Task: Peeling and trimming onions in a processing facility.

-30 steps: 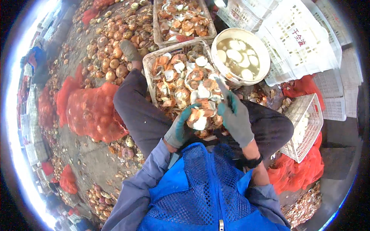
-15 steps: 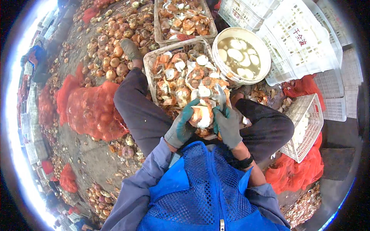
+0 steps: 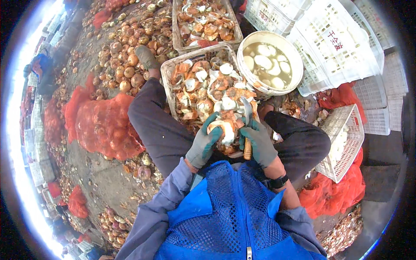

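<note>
My left hand (image 3: 201, 146), in a grey and green glove, is closed around a partly peeled onion (image 3: 227, 135) with white flesh showing between strips of brown skin. In my right hand (image 3: 261, 146), gloved the same way, is a small knife (image 3: 247, 149); its wooden handle points toward me and its curved blade stands up beside the onion. Both hands work over the near end of a plastic crate (image 3: 167, 89) filled with onion skins and cut pieces. Peeled white onions (image 3: 263, 61) float in cloudy water in a white bucket (image 3: 297, 80) just beyond the crate's right side.
Another crate of peels (image 3: 177, 26) stands behind. Loose brown onions (image 3: 125, 60) lie left of my shoe, near a red mesh sack of onions (image 3: 106, 123). White crates (image 3: 329, 47) are stacked at the right. A tipped white basket (image 3: 353, 143) rests beside my right knee.
The onion has turned in my left hand, and my left thumb now lies across its white flesh. The knife has shifted, with its wooden handle now showing below my right fingers.
</note>
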